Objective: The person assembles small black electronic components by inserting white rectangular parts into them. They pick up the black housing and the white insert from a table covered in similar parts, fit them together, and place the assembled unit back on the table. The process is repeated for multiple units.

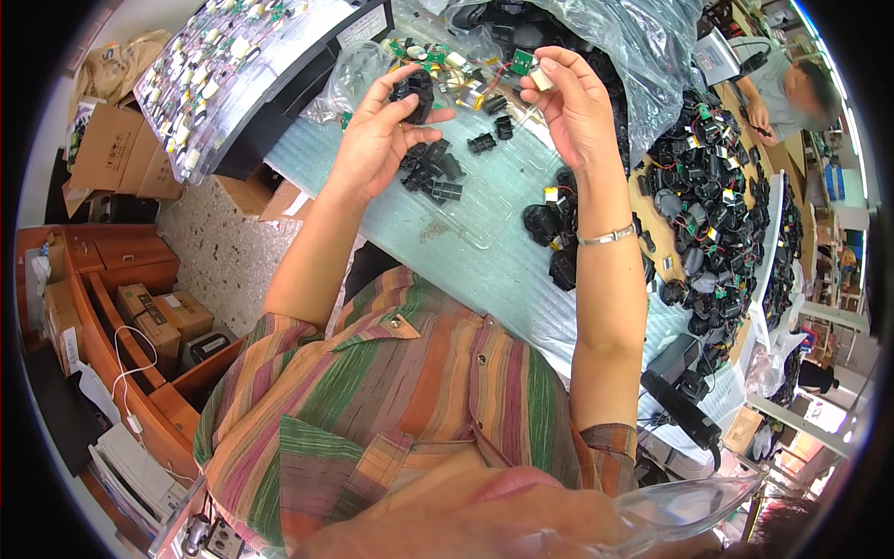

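My left hand (377,135) holds a black plastic housing (415,93) up over the far part of the table, fingers spread round it. Across from it, my right hand (579,104) pinches a small pale battery (540,78). A green circuit board (522,62) sits right beside that battery, seemingly joined to it by thin wires. Below my left hand lies a heap of small black plastic parts (436,172), and a few loose black pieces (482,143) lie between the hands. Beyond them is a pile of circuit boards and batteries (456,63) on clear plastic.
Clear bags (652,65) of black parts stand at the back. Many wired black units (698,214) cover the right side. At the left is a dark-edged tray (279,93) of boards and batteries. A co-worker (778,88) sits far right; a black corded tool (684,410) lies near right.
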Demonstrator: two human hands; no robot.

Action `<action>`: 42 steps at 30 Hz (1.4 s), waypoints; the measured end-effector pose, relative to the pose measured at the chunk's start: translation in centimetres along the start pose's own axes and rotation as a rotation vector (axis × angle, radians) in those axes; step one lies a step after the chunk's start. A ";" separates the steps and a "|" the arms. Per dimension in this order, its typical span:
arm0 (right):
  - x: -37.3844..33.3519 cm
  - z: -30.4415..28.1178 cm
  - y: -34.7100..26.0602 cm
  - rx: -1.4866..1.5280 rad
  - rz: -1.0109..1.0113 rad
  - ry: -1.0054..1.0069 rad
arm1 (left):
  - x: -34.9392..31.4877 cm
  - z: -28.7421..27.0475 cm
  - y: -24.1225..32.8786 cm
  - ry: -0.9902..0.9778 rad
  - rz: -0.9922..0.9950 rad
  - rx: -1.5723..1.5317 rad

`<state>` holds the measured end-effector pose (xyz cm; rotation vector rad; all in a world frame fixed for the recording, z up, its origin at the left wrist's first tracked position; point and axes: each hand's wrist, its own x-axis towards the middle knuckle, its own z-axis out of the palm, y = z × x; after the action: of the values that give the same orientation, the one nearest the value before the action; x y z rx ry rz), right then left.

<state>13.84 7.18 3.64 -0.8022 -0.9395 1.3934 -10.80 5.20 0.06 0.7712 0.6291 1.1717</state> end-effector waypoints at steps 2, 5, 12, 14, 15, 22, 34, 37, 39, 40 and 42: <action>-1.2 -0.1 -0.7 0.057 -0.004 -0.025 | -0.3 1.1 -0.4 -0.012 0.006 0.043; -3.7 0.5 -1.3 0.090 0.021 -0.018 | -0.5 1.6 -1.6 -0.046 0.031 0.079; -8.5 0.7 0.0 0.047 -0.042 0.095 | -1.7 4.8 -0.9 -0.415 0.135 0.373; -9.0 0.8 0.8 0.028 -0.069 0.109 | -1.6 5.1 -1.4 -0.447 0.108 0.370; -9.2 0.8 1.2 0.028 -0.077 0.120 | -1.5 5.2 -1.7 -0.444 0.079 0.369; -10.5 -0.3 2.6 0.042 -0.087 0.173 | -1.3 5.5 -2.0 -0.384 -0.012 0.468; -10.6 -1.2 3.7 0.355 -0.151 0.340 | -2.6 6.0 -4.4 -0.418 0.103 0.647; -10.7 -1.0 3.7 0.266 -0.177 0.326 | -2.2 5.4 -5.0 -0.522 0.194 0.709; -10.9 -0.9 3.5 0.121 -0.209 0.298 | -1.8 5.4 -5.2 -0.591 0.192 0.605; -11.0 -0.8 3.3 0.025 -0.227 0.282 | -1.7 5.3 -5.0 -0.589 0.075 0.503; -11.2 -0.9 3.1 -0.105 -0.268 0.240 | -1.5 5.2 -4.3 -0.575 -0.154 0.295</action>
<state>13.88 -3.79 -0.27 -0.8664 -0.9000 0.9993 -4.76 1.91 -0.25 1.2280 0.3693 0.6712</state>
